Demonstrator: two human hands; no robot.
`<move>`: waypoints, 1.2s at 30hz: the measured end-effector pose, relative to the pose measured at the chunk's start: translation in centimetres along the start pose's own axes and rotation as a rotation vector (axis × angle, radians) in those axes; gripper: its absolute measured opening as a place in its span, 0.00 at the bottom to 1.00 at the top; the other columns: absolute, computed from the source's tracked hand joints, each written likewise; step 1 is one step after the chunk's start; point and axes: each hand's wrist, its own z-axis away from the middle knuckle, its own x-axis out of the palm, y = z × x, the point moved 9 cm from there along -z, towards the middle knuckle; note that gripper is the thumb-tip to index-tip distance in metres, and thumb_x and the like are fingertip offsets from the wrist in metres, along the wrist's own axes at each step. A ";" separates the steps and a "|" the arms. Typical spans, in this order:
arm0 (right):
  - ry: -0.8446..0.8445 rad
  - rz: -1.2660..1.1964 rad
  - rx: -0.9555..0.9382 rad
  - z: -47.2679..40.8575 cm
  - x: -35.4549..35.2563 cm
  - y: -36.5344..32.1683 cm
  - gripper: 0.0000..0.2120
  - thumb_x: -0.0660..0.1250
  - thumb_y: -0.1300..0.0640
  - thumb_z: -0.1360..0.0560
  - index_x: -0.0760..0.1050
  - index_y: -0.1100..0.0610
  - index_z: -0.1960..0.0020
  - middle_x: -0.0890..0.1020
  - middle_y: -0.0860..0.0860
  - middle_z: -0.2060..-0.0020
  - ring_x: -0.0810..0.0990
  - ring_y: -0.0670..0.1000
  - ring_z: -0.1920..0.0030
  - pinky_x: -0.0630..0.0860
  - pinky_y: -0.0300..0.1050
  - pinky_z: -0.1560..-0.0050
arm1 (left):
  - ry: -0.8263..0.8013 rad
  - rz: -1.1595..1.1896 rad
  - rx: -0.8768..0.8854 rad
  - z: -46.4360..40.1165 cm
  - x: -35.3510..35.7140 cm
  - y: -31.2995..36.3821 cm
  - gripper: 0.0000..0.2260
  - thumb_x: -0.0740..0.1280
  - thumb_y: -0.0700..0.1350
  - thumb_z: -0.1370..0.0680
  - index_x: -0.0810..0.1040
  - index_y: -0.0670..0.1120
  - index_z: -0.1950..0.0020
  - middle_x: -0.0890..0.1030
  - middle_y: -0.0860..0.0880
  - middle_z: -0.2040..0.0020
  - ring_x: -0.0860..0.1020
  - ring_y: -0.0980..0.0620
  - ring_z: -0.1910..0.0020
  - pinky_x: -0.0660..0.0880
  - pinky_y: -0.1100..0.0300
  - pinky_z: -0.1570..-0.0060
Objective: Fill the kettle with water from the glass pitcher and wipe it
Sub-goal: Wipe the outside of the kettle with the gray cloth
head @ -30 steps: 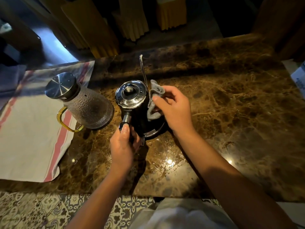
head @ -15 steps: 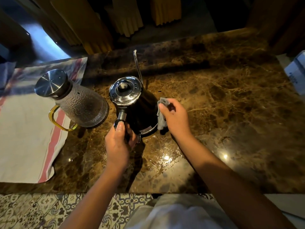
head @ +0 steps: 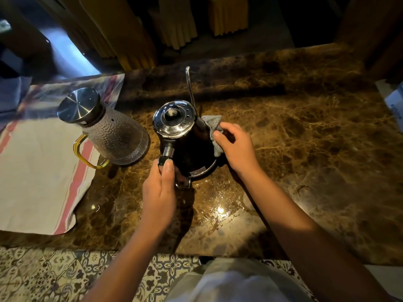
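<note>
A dark gooseneck kettle (head: 187, 147) with a shiny steel lid and a thin spout pointing away stands on the brown marble counter (head: 305, 149). My left hand (head: 160, 190) grips its handle at the near side. My right hand (head: 236, 149) presses a small grey cloth (head: 212, 125) against the kettle's right flank. The textured glass pitcher (head: 117, 138), with a steel lid and an amber handle, stands just left of the kettle, upright and untouched.
A white towel with red stripes (head: 41, 171) lies on the counter's left part, partly under the pitcher. A white box (head: 394, 101) sits at the far right edge. Yellow drapes hang behind the counter. Patterned floor tiles show below the near edge.
My right hand has slid the grey cloth down the kettle's right side and back up toward the lid. My left hand has kept its hold on the handle.
</note>
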 end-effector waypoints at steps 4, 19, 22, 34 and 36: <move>0.032 0.031 0.025 0.3 -0.6 1.2 0.17 0.72 0.54 0.20 0.80 0.56 0.33 0.80 0.47 0.42 0.78 0.38 0.47 0.70 0.21 0.51 | 0.080 -0.170 0.121 -1.6 -3.5 3.3 0.09 0.61 0.59 0.19 0.70 0.57 0.42 0.76 0.56 0.49 0.75 0.62 0.51 0.75 0.64 0.53; 0.076 0.069 -0.309 7.2 2.8 -1.8 0.12 0.75 0.57 0.22 0.80 0.57 0.40 0.76 0.45 0.45 0.78 0.42 0.48 0.81 0.37 0.50 | -0.325 -0.582 0.528 -11.8 2.1 10.1 0.13 0.60 0.47 0.14 0.81 0.47 0.34 0.81 0.50 0.39 0.75 0.52 0.37 0.66 0.62 0.39; 0.087 0.185 -0.309 9.0 4.7 0.4 0.12 0.75 0.60 0.23 0.80 0.59 0.42 0.76 0.47 0.47 0.76 0.43 0.50 0.78 0.39 0.51 | -0.258 -0.585 0.496 -12.3 2.0 9.9 0.14 0.59 0.47 0.14 0.81 0.46 0.34 0.81 0.49 0.38 0.76 0.50 0.37 0.66 0.60 0.39; 0.145 0.001 -0.396 5.3 3.1 -6.1 0.08 0.76 0.62 0.24 0.82 0.62 0.46 0.80 0.49 0.51 0.79 0.39 0.52 0.74 0.28 0.56 | -0.772 -0.695 0.323 -14.2 2.3 8.8 0.36 0.63 0.64 0.24 0.63 0.50 0.19 0.67 0.50 0.23 0.68 0.54 0.29 0.67 0.59 0.34; 0.136 0.085 -0.430 5.4 4.0 -6.0 0.08 0.77 0.61 0.25 0.83 0.63 0.48 0.81 0.52 0.53 0.80 0.47 0.55 0.75 0.35 0.57 | -0.776 -0.658 0.324 -14.2 2.4 8.7 0.35 0.63 0.63 0.23 0.63 0.50 0.19 0.67 0.50 0.23 0.68 0.55 0.29 0.67 0.62 0.34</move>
